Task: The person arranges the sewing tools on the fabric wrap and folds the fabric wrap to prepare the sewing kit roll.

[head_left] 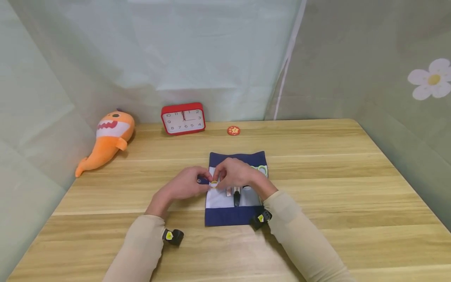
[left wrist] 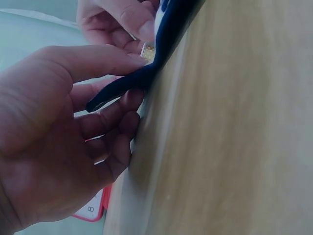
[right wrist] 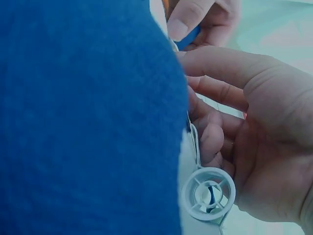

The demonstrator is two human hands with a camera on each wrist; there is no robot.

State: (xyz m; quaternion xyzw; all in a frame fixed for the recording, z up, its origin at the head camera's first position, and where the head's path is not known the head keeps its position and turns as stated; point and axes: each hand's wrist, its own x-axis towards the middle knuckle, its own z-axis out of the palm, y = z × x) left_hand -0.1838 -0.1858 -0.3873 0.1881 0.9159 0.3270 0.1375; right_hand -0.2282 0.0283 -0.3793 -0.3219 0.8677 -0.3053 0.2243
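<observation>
A dark blue fabric pouch (head_left: 225, 216) with a pale inside lies spread open on the table. My left hand (head_left: 188, 183) is at its left edge, pinching a blue tab (head_left: 202, 180) with a small round snap; in the left wrist view the thumb lies over the tab (left wrist: 115, 88) and fingers are beneath. My right hand (head_left: 234, 172) reaches over the pouch, thumb and index fingertip at a small yellow-and-white piece (head_left: 214, 183), which they seem to pinch. Its exact kind is hidden by fingers. Beside the right hand, a black-handled tool (head_left: 237, 197) sits in the pouch.
Light green ring handles (head_left: 262, 169) show at the pouch's right edge. Behind stand a red clock (head_left: 183, 119) and a round red star disc (head_left: 233, 130). An orange plush shark (head_left: 109, 139) leans at the left wall.
</observation>
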